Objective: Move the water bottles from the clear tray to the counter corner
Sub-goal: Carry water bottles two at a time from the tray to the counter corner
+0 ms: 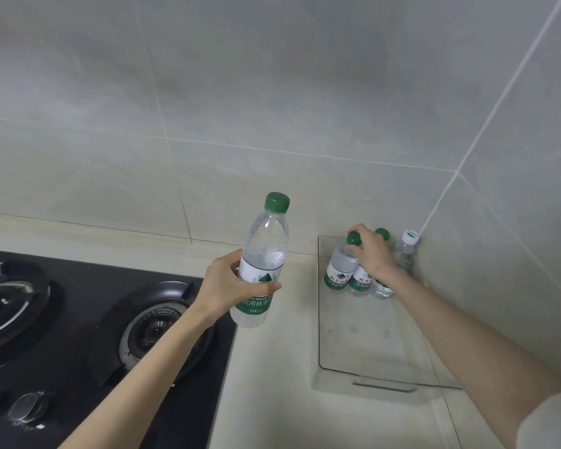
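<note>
Your left hand (227,283) grips a raised bottle (263,264), cap (276,202) up, by the stove (78,319); your right hand (373,254) pinches a tray bottle (339,270) among neighbours (405,256).

A black gas hob (78,319) — two burners (156,328) — below grey wall tiles (240,108).

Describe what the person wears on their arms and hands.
The left hand and right hand are bare: no gloves, rings or watch show. Forearms are uncovered. A pale grey sleeve begins high on the right arm; none shows on the left.
</note>
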`<control>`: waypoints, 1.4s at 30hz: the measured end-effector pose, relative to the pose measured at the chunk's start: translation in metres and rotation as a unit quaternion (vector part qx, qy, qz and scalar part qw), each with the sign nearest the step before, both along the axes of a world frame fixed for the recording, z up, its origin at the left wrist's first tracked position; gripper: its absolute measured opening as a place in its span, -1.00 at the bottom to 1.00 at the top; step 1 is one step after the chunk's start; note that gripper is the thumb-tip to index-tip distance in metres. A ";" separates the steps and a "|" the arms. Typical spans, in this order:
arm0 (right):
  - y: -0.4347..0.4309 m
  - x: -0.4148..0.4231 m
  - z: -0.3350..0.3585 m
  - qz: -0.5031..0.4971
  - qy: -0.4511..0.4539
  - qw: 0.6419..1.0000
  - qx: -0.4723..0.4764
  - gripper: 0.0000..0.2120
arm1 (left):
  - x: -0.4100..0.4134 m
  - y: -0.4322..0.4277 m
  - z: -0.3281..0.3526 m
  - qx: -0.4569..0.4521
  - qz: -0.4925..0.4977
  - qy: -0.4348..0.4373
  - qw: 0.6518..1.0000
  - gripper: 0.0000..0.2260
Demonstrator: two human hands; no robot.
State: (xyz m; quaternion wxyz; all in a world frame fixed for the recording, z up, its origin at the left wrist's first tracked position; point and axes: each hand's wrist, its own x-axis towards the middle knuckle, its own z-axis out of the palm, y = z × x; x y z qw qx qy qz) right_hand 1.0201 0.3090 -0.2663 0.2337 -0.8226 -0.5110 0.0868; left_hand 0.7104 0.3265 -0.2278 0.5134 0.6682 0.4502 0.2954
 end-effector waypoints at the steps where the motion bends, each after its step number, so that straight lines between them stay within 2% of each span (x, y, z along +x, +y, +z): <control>1: -0.005 -0.003 -0.001 -0.001 0.001 1.000 0.011 -0.71 | -0.001 -0.001 0.001 -0.001 0.001 -0.002 1.000 -0.52; 4: -0.019 -0.013 0.005 -0.010 0.005 0.998 0.061 -0.71 | -0.004 -0.008 0.007 -0.001 0.006 -0.007 1.000 -0.52; 8: -0.034 -0.029 0.032 0.008 0.015 0.988 0.151 -0.68 | -0.009 -0.018 0.017 0.013 0.016 -0.010 1.000 -0.68; 14: -0.057 -0.065 0.095 0.072 -0.035 0.971 0.224 -0.63 | -0.021 -0.037 0.041 0.040 0.042 -0.031 0.998 -0.70; 17: -0.072 -0.084 0.127 0.081 -0.020 0.962 0.259 -0.63 | -0.031 -0.050 0.053 0.046 0.065 -0.048 0.996 -0.69; 21: -0.087 -0.110 0.155 0.097 0.050 0.950 0.293 -0.66 | -0.051 -0.069 0.066 0.050 0.097 -0.059 0.992 -0.70; 33: -0.129 -0.239 0.180 0.281 0.169 0.912 0.248 -0.66 | -0.163 -0.138 0.082 0.067 0.205 -0.054 0.975 -0.63; 42: -0.144 -0.393 0.178 0.396 0.166 0.877 0.216 -0.67 | -0.310 -0.193 0.076 0.065 0.301 -0.059 0.950 -0.65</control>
